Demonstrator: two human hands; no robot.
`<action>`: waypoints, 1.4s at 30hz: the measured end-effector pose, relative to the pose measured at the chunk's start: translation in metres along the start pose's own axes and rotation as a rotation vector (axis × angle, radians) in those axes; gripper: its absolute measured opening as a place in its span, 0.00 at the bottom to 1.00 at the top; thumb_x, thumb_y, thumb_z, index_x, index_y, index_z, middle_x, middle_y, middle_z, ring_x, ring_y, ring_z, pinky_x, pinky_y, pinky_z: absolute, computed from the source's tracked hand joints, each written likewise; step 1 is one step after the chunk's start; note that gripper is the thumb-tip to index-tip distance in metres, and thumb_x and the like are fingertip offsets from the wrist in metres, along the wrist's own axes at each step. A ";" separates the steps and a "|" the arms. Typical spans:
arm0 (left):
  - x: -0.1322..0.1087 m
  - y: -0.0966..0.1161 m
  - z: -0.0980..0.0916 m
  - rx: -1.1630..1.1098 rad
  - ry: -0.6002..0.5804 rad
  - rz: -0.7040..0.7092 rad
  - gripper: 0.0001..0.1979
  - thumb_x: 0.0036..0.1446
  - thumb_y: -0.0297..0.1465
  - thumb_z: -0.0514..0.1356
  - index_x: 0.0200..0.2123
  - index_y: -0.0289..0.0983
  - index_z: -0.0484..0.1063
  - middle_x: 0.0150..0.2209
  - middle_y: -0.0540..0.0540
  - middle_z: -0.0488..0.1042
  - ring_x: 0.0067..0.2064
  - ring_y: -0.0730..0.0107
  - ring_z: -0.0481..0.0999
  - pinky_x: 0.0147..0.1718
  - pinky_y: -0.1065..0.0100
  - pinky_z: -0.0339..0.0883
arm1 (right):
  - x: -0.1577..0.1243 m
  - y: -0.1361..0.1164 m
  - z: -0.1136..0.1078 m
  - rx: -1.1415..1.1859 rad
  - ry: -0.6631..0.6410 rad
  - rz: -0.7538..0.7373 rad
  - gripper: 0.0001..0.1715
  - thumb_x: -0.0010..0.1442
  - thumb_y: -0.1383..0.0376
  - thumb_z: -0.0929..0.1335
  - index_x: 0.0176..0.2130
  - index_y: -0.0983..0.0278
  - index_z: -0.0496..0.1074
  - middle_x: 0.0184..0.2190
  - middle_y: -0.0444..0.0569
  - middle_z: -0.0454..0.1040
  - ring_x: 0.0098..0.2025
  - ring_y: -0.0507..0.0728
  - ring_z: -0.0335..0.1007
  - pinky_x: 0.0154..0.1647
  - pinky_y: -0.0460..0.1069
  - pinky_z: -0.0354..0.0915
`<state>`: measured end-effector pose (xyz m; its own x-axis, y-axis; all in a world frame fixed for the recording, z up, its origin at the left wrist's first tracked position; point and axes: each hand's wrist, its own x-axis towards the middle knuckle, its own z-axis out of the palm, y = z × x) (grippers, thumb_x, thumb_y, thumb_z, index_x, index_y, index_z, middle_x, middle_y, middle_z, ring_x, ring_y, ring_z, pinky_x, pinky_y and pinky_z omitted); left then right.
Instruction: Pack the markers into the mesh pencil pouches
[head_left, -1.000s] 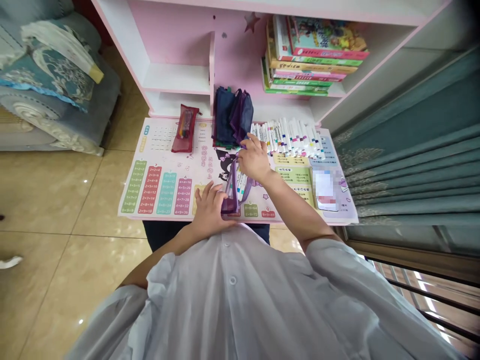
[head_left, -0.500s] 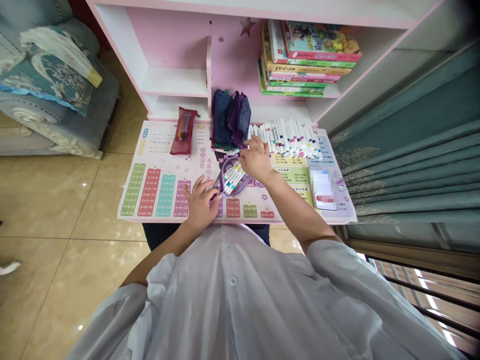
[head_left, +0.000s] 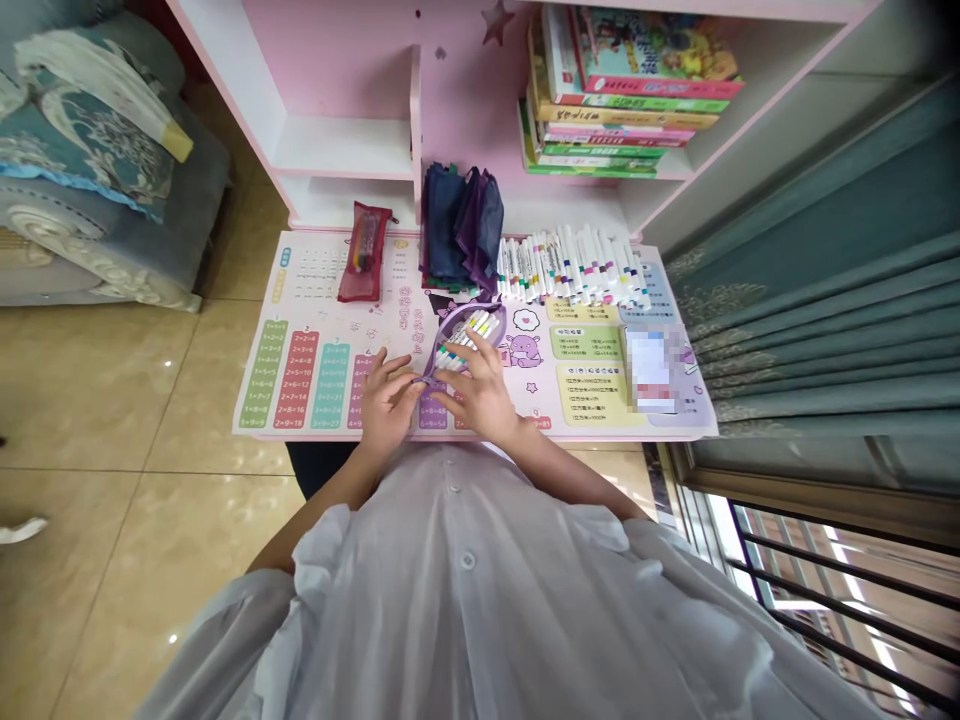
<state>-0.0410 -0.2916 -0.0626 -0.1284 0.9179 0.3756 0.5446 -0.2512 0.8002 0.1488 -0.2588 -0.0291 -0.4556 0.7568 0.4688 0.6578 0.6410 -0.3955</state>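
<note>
On the worktop point(head_left: 551, 395), near the middle of its front edge, we see a purple mesh pouch point(head_left: 449, 322) holding white markers point(head_left: 471, 336). The left hand point(head_left: 385, 405) pinches its near end between thumb and forefinger; whether the right hand's point(head_left: 486, 395) bent fingers clamp it, we cannot tell. Toward the back edge, folded mesh pouches point(head_left: 457, 225) crowd its far end, beside loose markers point(head_left: 574, 265). A red mesh pouch point(head_left: 364, 255) lies near the back left corner, a smartphone point(head_left: 651, 370) near the right edge.

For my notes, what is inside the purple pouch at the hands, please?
White markers lie inside the purple pouch; the right hand partly covers them, hiding their number.
</note>
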 end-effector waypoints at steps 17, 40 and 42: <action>0.021 0.045 -0.030 0.556 -0.149 0.125 0.05 0.55 0.32 0.64 0.29 0.43 0.80 0.56 0.44 0.76 0.67 0.41 0.62 0.64 0.27 0.34 | 0.020 -0.015 -0.009 0.002 -0.116 0.080 0.13 0.66 0.62 0.65 0.33 0.60 0.77 0.60 0.53 0.72 0.72 0.70 0.50 0.65 0.67 0.55; 0.019 0.030 -0.040 0.486 -0.159 0.070 0.08 0.60 0.40 0.63 0.33 0.47 0.81 0.55 0.46 0.76 0.67 0.44 0.62 0.66 0.33 0.35 | 0.033 -0.002 -0.018 -0.092 -0.087 0.191 0.10 0.63 0.64 0.66 0.32 0.60 0.77 0.59 0.53 0.73 0.69 0.72 0.55 0.62 0.69 0.55; 0.019 0.030 -0.040 0.486 -0.158 0.074 0.09 0.60 0.40 0.62 0.33 0.47 0.81 0.54 0.46 0.76 0.67 0.44 0.63 0.66 0.33 0.35 | 0.034 -0.001 -0.019 -0.102 -0.097 0.201 0.10 0.63 0.64 0.66 0.32 0.60 0.77 0.59 0.53 0.73 0.69 0.72 0.55 0.62 0.69 0.55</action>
<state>-0.0605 -0.2935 -0.0128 0.0313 0.9477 0.3178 0.8745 -0.1799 0.4505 0.1441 -0.2363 0.0028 -0.3617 0.8798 0.3085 0.7962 0.4636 -0.3886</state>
